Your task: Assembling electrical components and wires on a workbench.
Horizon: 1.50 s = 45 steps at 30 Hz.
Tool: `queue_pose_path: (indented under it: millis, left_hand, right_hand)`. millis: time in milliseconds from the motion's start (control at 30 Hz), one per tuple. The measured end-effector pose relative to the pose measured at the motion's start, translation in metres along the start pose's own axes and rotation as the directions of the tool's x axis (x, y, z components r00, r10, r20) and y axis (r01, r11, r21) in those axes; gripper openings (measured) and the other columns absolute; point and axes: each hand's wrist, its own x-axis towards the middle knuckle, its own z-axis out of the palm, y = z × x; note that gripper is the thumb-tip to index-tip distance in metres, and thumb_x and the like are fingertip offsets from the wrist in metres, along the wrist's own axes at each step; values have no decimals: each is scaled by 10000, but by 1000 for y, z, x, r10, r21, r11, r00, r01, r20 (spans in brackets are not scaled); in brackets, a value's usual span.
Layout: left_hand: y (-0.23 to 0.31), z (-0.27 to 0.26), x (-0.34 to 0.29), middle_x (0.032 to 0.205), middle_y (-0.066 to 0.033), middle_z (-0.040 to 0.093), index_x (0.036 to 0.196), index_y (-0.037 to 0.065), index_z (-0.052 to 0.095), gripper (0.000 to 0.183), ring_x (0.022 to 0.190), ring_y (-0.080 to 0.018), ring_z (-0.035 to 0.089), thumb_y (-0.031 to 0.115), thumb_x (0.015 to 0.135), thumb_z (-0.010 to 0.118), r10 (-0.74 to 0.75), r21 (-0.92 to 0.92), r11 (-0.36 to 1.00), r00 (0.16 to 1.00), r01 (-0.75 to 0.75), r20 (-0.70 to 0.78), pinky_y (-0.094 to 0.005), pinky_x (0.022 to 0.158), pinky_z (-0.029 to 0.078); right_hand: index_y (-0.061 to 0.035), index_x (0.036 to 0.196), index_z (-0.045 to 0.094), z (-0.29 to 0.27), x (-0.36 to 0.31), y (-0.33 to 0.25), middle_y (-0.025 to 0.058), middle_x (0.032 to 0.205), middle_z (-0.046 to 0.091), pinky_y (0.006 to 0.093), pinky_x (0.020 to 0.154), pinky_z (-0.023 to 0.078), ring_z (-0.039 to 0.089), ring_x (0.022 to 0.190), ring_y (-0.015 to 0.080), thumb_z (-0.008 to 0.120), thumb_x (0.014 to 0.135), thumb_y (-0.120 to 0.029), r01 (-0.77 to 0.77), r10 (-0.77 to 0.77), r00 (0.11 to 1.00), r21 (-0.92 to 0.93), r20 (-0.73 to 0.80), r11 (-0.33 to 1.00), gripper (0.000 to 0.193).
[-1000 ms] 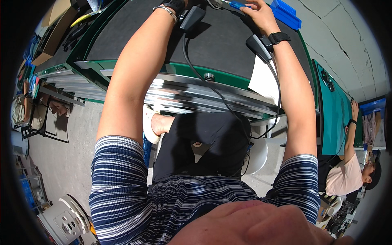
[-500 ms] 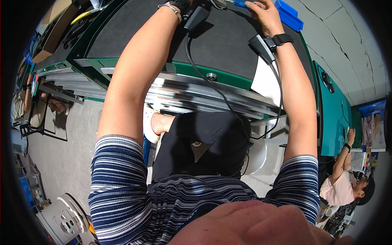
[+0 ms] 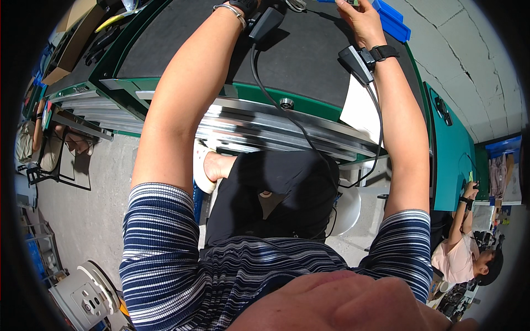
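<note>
My left forearm (image 3: 193, 71) stretches over the dark mat (image 3: 182, 38) to the upper edge, where the picture cuts off my left hand beyond a bracelet and a black wrist strap. Near the bench's far right, my right hand (image 3: 364, 25) is closed, with thumb and fingers pinching a small green piece (image 3: 354, 2) that is mostly cut off by the frame. Beside that hand sits a blue plastic bin (image 3: 392, 21). A coiled cable (image 3: 296, 5) lies on the mat between my arms. Black boxes with cables (image 3: 267, 25) (image 3: 356, 64) hang by both wrists.
A white sheet (image 3: 360, 107) hangs over the bench's front edge below my right wrist. Silver drawer fronts (image 3: 265, 124) run above my knees. A cardboard box (image 3: 69, 55) stands far left, a white bucket (image 3: 346, 212) on the floor. Another person (image 3: 461, 256) works at the right.
My right hand has moved slightly up and now shows a green piece between its fingers; the blue thing by its fingertips has mostly left the picture. My left arm stays put.
</note>
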Motion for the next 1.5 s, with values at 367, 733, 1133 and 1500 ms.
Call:
queue_pose_path:
  millis: [367,733,1133,1500]
  left_hand:
    - [5,-3,-4,1083,-184,720,1168,47,655,314,1000,-303,705,131,869,699,9,-16,1000,1000,-8,24,-398,890,565]
    - [13,-4,-8,1025,-168,717,1181,27,639,322,931,-259,714,107,876,703,11,-58,998,997,-7,81,-378,829,587]
    - [14,-5,-11,1048,-184,717,1207,38,623,370,970,-297,715,148,868,724,65,69,995,990,-74,128,-392,857,587]
    - [10,-7,-7,1066,-215,717,1202,30,600,375,1017,-355,707,144,861,706,74,139,986,984,-96,161,-422,907,571]
  right_hand:
    - [-56,997,680,7,-2,-11,-11,782,608,250,598,445,537,652,83,810,915,-280,89,-102,994,-219,-48,972,272]
    - [-74,866,637,10,-6,-22,-21,684,560,265,543,406,498,585,81,757,951,-409,60,-92,991,-287,-100,956,366]
    - [-69,910,617,15,-13,-29,-15,685,550,272,510,422,503,562,89,729,966,-436,33,-51,997,-279,-57,960,388]
    - [-60,918,605,25,-15,-32,-2,692,562,268,527,422,516,577,94,747,960,-393,73,-86,996,-292,-32,954,365]
